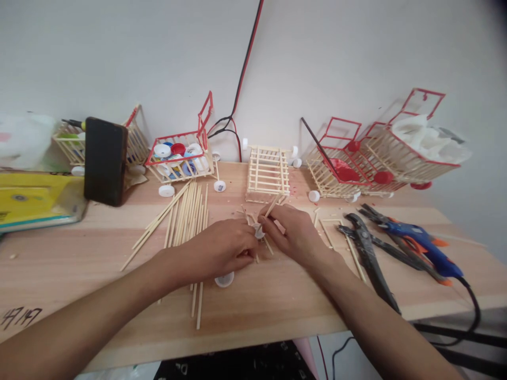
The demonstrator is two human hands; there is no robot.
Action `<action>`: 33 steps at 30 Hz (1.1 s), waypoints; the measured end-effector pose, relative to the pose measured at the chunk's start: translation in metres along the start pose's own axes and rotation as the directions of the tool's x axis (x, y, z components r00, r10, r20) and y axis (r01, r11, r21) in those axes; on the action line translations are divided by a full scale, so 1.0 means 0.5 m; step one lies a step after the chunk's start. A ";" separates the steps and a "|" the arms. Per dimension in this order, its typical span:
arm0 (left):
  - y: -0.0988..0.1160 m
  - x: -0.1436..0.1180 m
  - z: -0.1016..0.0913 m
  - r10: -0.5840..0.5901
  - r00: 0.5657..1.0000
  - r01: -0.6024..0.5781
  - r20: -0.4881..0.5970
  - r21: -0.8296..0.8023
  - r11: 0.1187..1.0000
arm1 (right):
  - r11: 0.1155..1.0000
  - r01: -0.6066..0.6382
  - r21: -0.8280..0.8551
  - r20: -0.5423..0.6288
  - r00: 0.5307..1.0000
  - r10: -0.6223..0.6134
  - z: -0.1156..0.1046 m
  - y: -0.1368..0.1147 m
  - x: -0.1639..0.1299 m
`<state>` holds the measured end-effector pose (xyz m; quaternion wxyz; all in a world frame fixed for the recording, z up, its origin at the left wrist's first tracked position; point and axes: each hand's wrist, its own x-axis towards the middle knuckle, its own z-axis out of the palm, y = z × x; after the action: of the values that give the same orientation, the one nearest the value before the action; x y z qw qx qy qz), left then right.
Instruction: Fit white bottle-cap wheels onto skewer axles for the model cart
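My left hand (222, 248) and my right hand (293, 232) meet over the middle of the wooden table (277, 301). Together they pinch a thin wooden stick (272, 206) with a small white bottle cap (259, 230) on it, right between the fingertips. Another white cap (224, 279) lies on the table just under my left hand. A loose heap of wooden sticks (186, 214) lies to the left of my hands. A bare stick-built cart frame (268, 171) stands just behind them.
A blue glue gun (420, 243) and black pliers (368, 253) lie at the right. Red-trimmed stick carts (380, 158) stand at the back right. A cart filled with caps (180, 155), a dark phone (105, 161) and a yellow box (35, 198) are at the left.
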<state>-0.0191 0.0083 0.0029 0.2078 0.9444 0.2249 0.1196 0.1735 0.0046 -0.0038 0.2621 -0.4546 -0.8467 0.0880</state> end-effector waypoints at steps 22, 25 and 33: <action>-0.108 -0.012 -0.057 -0.464 0.820 0.257 -0.336 -0.509 0.822 | 1.000 0.007 0.026 0.017 1.000 -0.008 0.001 0.001 0.001; -0.112 -0.013 -0.053 -0.513 0.790 0.263 -0.337 -0.569 0.779 | 1.000 0.010 0.029 0.018 1.000 -0.011 0.003 0.001 0.000; -0.110 -0.011 -0.052 -0.629 0.700 0.251 -0.338 -0.709 0.659 | 1.000 0.000 0.021 0.020 1.000 0.000 0.003 -0.002 0.002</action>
<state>-0.0530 0.0594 0.0006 0.4507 0.6553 0.4567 0.3986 0.1716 0.0048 -0.0045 0.2583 -0.4511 -0.8482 0.1014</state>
